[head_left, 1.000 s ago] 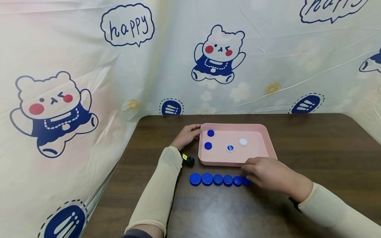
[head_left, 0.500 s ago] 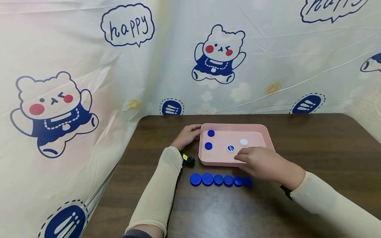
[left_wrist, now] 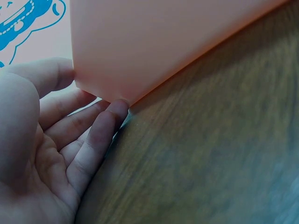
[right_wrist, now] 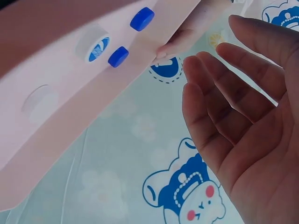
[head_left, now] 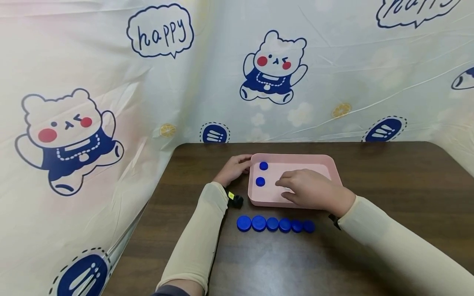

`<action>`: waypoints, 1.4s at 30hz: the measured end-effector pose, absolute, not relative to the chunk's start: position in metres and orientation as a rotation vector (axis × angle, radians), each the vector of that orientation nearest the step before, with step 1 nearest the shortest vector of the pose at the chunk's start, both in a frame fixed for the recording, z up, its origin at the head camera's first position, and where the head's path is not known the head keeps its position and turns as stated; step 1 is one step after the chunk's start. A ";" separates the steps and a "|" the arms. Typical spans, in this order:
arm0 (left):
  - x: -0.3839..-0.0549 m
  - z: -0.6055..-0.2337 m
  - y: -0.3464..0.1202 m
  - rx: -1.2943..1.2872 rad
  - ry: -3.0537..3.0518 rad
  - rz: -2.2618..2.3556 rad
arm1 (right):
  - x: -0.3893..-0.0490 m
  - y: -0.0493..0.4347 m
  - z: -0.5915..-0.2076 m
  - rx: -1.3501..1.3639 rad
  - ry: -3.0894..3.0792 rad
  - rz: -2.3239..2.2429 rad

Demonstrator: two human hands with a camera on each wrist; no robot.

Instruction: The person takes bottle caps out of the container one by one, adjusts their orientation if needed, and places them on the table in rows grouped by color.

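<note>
Pink tray point(head_left: 272, 203), centre of head frame: fingers of left hand point(head_left: 232, 170) grip upper-left corner; fingers of right hand point(head_left: 309, 189) loosely extended, released, over tray. Inside, left: two blue caps point(head_left: 260, 181). Lower centre: six-cap blue row point(head_left: 272, 224).

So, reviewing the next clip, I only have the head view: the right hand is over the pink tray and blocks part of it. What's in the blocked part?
Observer: The right wrist view shows two white caps in the pink tray: a blue-printed cap and a plain white cap.

Reviewer: Got it. Is that hand gripping anything? From above I can't see the palm.

Observer: No. In the right wrist view the right hand has its palm exposed, with nothing between thumb and fingers.
</note>
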State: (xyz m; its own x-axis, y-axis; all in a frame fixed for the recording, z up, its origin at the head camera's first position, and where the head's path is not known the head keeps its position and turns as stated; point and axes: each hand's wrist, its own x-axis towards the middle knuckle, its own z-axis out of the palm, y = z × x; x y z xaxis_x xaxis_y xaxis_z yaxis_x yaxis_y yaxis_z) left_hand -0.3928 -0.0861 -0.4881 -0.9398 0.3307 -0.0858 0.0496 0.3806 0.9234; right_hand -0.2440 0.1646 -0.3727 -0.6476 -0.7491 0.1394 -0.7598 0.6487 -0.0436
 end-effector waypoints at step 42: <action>-0.393 -0.485 -0.088 0.355 2.354 1.570 | -0.316 0.109 -0.390 1.325 -3.061 0.180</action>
State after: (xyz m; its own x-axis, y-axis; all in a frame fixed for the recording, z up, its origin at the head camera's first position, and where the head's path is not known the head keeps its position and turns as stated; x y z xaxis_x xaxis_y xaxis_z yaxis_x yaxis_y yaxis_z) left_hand -0.3926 -0.0883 -0.4848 -0.9280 0.3584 -0.1019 0.0437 0.3763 0.9255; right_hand -0.3164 0.1094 -0.3896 -0.6687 -0.7305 -0.1384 -0.7092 0.6826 -0.1761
